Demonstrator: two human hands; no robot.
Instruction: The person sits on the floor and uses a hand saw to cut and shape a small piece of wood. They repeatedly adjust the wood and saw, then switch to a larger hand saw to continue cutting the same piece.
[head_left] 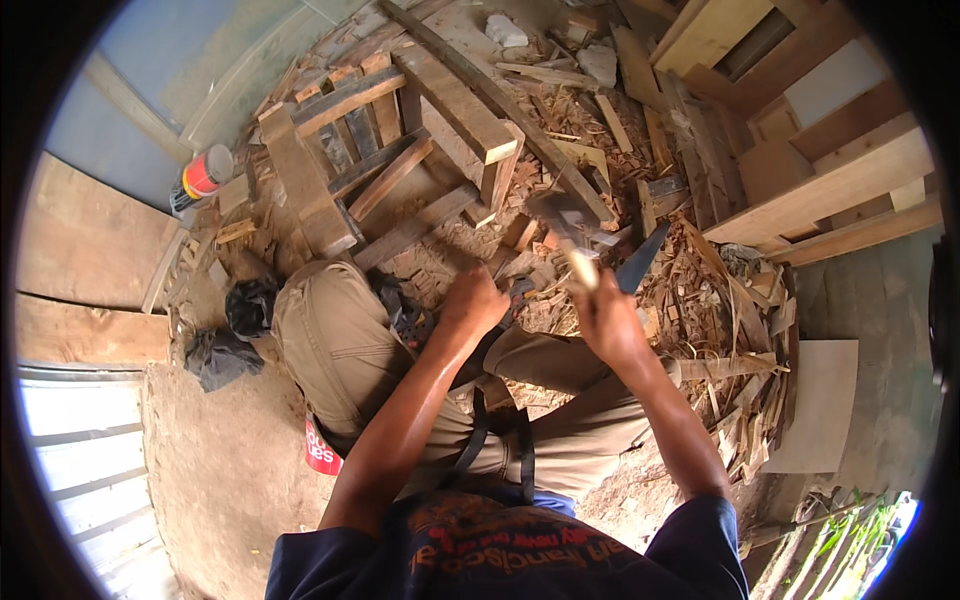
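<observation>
Head view looked straight down on a person crouched on a dirt floor (pixel 215 470), knees in tan trousers spread to either side. The right hand (pixel 607 318) was raised in front of the body, forearm running up from the lower right, fingers wrapped tight around the pale wooden handle of a hammer (pixel 566 232). The hammer's long axis ran from the fist up and to the left, away from the person, its dark head blurred at the far end above a litter of wood chips (pixel 700 280). The left hand (pixel 472 300) reached forward from the lower left, arm nearly straight, fingers curled down in a loose fist over something small and dark near the knee; what it held, if anything, could not be told. The two hands were near each other but apart, the left lower and to the left of the hammer.

Just right of the hammer handle lay a dark saw blade (pixel 640 258), pointing up and right. Beyond the hands stood a rough frame of wooden planks (pixel 400 170), and a red and white can (pixel 205 173) lay at the far left beside it. Pale boards (pixel 820 190) leaned at the upper right.
</observation>
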